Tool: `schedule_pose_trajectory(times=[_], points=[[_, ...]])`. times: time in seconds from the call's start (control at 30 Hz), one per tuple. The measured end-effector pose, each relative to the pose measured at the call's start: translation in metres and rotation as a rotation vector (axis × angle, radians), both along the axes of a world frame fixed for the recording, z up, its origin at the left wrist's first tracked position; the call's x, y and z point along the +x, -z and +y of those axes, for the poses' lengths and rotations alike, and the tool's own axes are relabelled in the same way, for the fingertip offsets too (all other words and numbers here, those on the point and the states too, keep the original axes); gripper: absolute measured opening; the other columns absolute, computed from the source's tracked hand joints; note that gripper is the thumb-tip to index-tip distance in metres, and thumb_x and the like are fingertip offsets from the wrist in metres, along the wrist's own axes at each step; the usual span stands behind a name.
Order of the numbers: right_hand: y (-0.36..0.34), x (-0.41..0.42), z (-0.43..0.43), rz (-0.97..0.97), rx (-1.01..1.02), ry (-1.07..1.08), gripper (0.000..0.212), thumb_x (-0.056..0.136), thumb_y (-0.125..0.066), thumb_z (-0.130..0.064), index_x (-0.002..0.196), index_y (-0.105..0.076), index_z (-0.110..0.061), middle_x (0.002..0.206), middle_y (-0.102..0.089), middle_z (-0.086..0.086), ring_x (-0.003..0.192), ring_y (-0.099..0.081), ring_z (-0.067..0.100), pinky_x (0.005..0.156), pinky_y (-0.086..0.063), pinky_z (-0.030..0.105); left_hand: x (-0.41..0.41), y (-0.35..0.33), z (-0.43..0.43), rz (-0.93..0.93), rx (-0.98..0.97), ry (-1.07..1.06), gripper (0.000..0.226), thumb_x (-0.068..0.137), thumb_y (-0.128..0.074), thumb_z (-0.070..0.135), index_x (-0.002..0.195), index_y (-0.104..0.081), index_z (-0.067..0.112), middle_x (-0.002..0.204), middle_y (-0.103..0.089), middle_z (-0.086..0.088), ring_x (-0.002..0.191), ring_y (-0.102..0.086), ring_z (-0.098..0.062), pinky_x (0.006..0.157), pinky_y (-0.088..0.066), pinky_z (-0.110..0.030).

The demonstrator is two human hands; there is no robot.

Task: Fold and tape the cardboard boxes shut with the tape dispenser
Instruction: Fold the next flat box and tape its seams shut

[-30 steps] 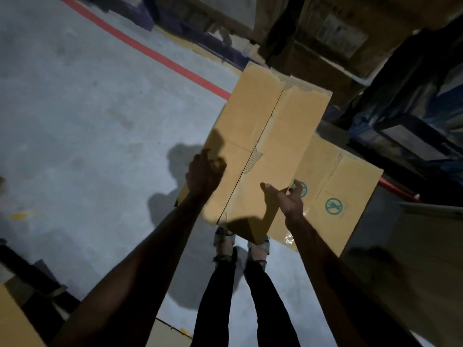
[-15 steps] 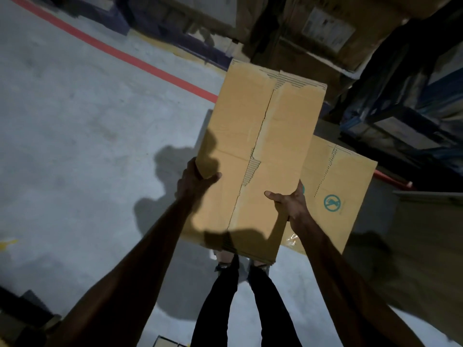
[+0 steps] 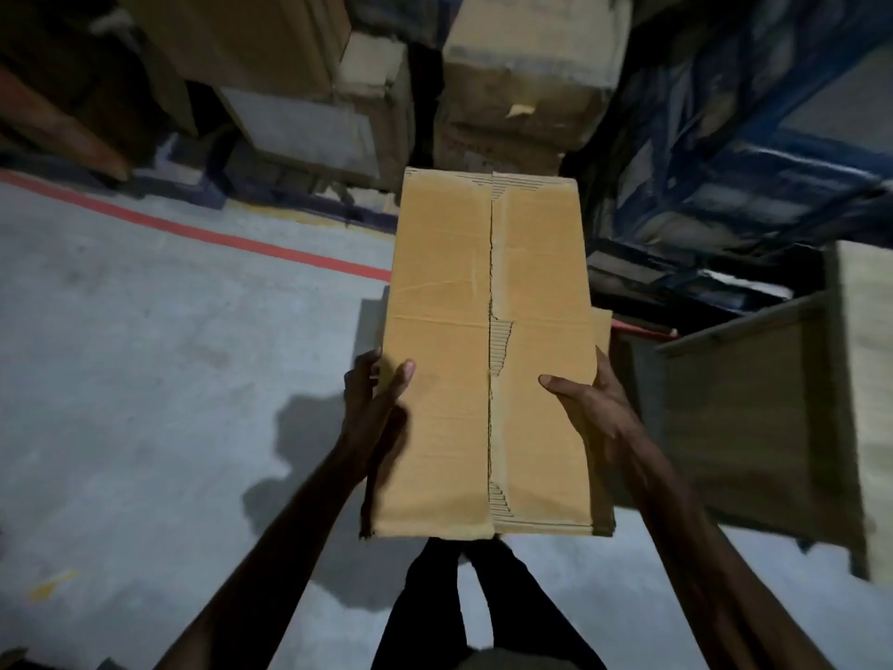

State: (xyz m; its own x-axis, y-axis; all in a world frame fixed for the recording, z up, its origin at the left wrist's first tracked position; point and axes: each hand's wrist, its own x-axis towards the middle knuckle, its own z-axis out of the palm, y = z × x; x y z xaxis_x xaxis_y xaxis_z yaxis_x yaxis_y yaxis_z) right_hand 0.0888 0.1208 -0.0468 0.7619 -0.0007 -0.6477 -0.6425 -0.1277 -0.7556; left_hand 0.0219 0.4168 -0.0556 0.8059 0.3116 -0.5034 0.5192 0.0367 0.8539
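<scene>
A tan cardboard box (image 3: 444, 360) is held up in front of me, its two long flaps closed and meeting along a ragged middle seam with torn corrugation showing. My left hand (image 3: 372, 403) grips the box's left edge, thumb lying on the top face. On the right edge, my right hand (image 3: 587, 403) holds it the same way, thumb across the right flap and fingers wrapped under. No tape lies on the seam. No tape dispenser is in view.
Stacked cardboard boxes (image 3: 522, 84) stand ahead against the wall. Blue racking (image 3: 744, 152) runs along the right, with a wooden crate or table (image 3: 768, 413) beside it. A red line (image 3: 203, 234) crosses the grey concrete floor (image 3: 145, 379). My legs (image 3: 464, 602) stand below the box.
The box has swung from a tilted angle to lie straight ahead of me, and the view has turned right toward the stacks. The second box with teal symbols is now hidden behind it.
</scene>
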Motion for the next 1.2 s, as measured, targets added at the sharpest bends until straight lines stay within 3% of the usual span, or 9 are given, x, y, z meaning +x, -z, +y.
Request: schedule_pose_trajectory(times=[0.27, 0.4, 0.57, 0.77, 0.9, 1.0, 1.07, 1.13, 1.2], points=[[-0.083, -0.054, -0.094, -0.125, -0.076, 0.097, 0.092, 0.08, -0.087, -0.02, 0.156, -0.036, -0.032, 0.126, -0.06, -0.008, 0.113, -0.058, 0.008, 0.078, -0.047, 0.024, -0.008, -0.079, -0.088, -0.095, -0.21, 0.168, 0.096, 0.069, -0.09, 0.053, 0.142, -0.035, 0.023, 0.142, -0.053, 0.005, 0.131, -0.056, -0.014, 0.115, -0.046, -0.047], [-0.111, -0.099, -0.15, -0.176, -0.059, 0.196, 0.092, 0.08, -0.087, -0.02, 0.155, -0.036, -0.035, 0.126, -0.063, -0.009, 0.112, -0.061, 0.009, 0.081, -0.051, 0.025, -0.021, -0.107, -0.136, -0.147, -0.183, 0.326, 0.087, 0.075, -0.086, 0.038, 0.146, -0.034, 0.036, 0.143, -0.052, 0.012, 0.13, -0.056, -0.009, 0.107, -0.052, -0.036], [-0.136, -0.161, -0.233, -0.246, -0.085, 0.335, 0.086, 0.075, -0.09, -0.029, 0.145, -0.041, -0.042, 0.121, -0.063, -0.012, 0.111, -0.06, 0.012, 0.084, -0.051, 0.032, -0.043, -0.131, -0.221, -0.23, -0.166, 0.424, 0.094, 0.071, -0.091, 0.024, 0.146, -0.04, 0.048, 0.142, -0.054, 0.022, 0.13, -0.056, -0.006, 0.108, -0.051, -0.041], [-0.161, -0.233, -0.356, -0.322, -0.052, 0.46, 0.083, 0.081, -0.086, -0.016, 0.15, -0.041, -0.033, 0.117, -0.061, -0.011, 0.103, -0.058, 0.006, 0.059, -0.051, 0.009, -0.087, -0.146, -0.35, -0.287, -0.181, 0.565, 0.101, 0.075, -0.089, 0.021, 0.156, -0.035, 0.046, 0.148, -0.052, 0.019, 0.132, -0.054, -0.003, 0.111, -0.049, -0.04], [-0.164, -0.268, -0.439, -0.336, -0.117, 0.512, 0.087, 0.076, -0.091, -0.026, 0.148, -0.043, -0.039, 0.121, -0.065, -0.011, 0.112, -0.061, 0.012, 0.078, -0.052, 0.024, -0.114, -0.15, -0.441, -0.305, -0.186, 0.58, 0.099, 0.08, -0.086, 0.016, 0.158, -0.033, 0.043, 0.146, -0.054, 0.016, 0.128, -0.057, -0.005, 0.107, -0.051, -0.039], [-0.169, -0.284, -0.494, -0.337, -0.113, 0.556, 0.081, 0.079, -0.089, -0.018, 0.145, -0.045, -0.035, 0.114, -0.063, -0.013, 0.103, -0.06, 0.005, 0.064, -0.053, 0.012, -0.122, -0.15, -0.501, -0.302, -0.198, 0.599, 0.095, 0.082, -0.085, 0.013, 0.158, -0.034, 0.041, 0.148, -0.055, 0.011, 0.128, -0.059, -0.008, 0.106, -0.053, -0.04], [-0.167, -0.288, -0.527, -0.334, -0.099, 0.58, 0.081, 0.076, -0.091, -0.018, 0.142, -0.046, -0.035, 0.116, -0.064, -0.011, 0.106, -0.061, 0.009, 0.069, -0.056, 0.015, -0.119, -0.146, -0.537, -0.294, -0.211, 0.62, 0.094, 0.084, -0.084, 0.01, 0.158, -0.035, 0.04, 0.148, -0.056, 0.011, 0.128, -0.06, -0.009, 0.105, -0.054, -0.04], [-0.159, -0.287, -0.562, -0.316, -0.099, 0.603, 0.089, 0.073, -0.093, -0.021, 0.147, -0.046, -0.034, 0.121, -0.066, -0.008, 0.114, -0.063, 0.016, 0.083, -0.058, 0.028, -0.111, -0.141, -0.572, -0.285, -0.225, 0.647, 0.093, 0.084, -0.083, 0.008, 0.158, -0.034, 0.039, 0.149, -0.055, 0.012, 0.128, -0.059, -0.006, 0.102, -0.055, -0.033], [-0.154, -0.283, -0.593, -0.31, -0.062, 0.636, 0.09, 0.075, -0.091, -0.014, 0.15, -0.045, -0.03, 0.123, -0.066, -0.003, 0.114, -0.063, 0.018, 0.079, -0.059, 0.026, -0.098, -0.134, -0.609, -0.283, -0.236, 0.68, 0.093, 0.085, -0.082, 0.008, 0.159, -0.034, 0.038, 0.148, -0.054, 0.014, 0.126, -0.057, 0.001, 0.092, -0.055, -0.021]])
